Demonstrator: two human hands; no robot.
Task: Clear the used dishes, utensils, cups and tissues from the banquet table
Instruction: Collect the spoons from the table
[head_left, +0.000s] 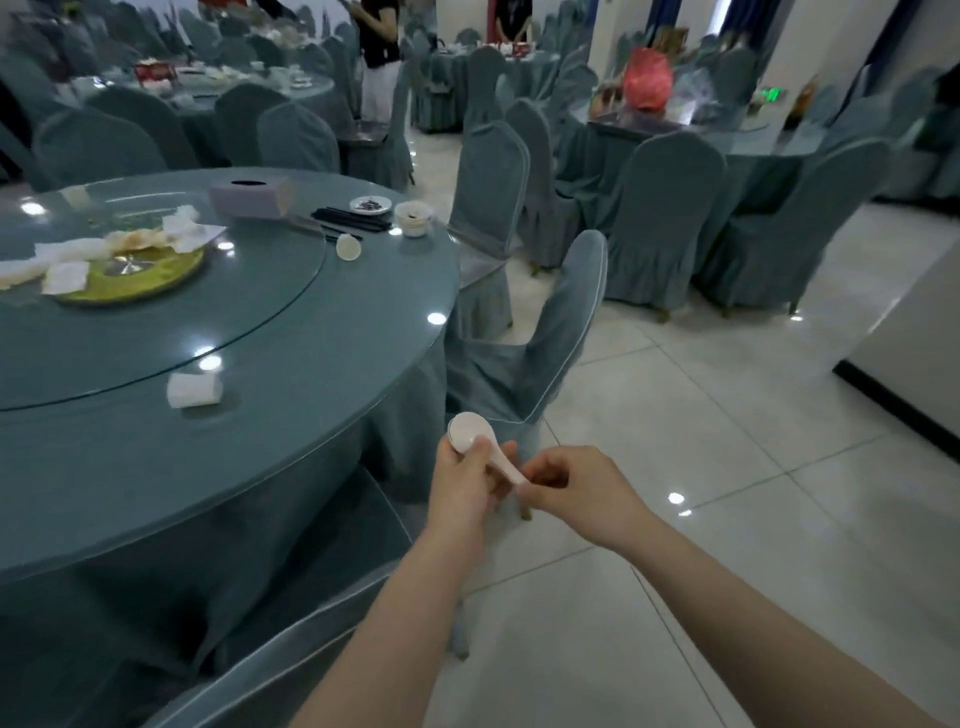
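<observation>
**Banquet table clearance: items in hand and items outstanding**

1. White soup spoon (475, 449). Held off the table, over the floor beside the nearest chair (524, 364). The left hand (462, 486) curls round the bowl and upper handle; the right hand (576, 491) pinches the handle tip. Looks like glazed ceramic: stiff, light, likely slick and apt to chip if dropped. Best carried by the handle, near the bowl.

2. Folded tissue (194, 389). Lies on the round table (291, 415) near its edge, just outside the turntable. Soft, nearly weightless; a simple pinch should lift it.

3. Second spoon (348, 246). Rests at the turntable's far rim, just beside the black chopsticks (353, 221). The chopsticks are thin and liable to roll; gather them as a bundle.

4. Crumpled tissues (67, 260). Heaped on and around the yellow-green centrepiece (130, 283). Loose; scoop them together.

5. Small bowl (413, 218) and saucer (370, 204). Stand at the far edge, apart from each other. Probably fragile; lift from beneath.

6. Tissue box (250, 196). Stands behind the chopsticks.
</observation>
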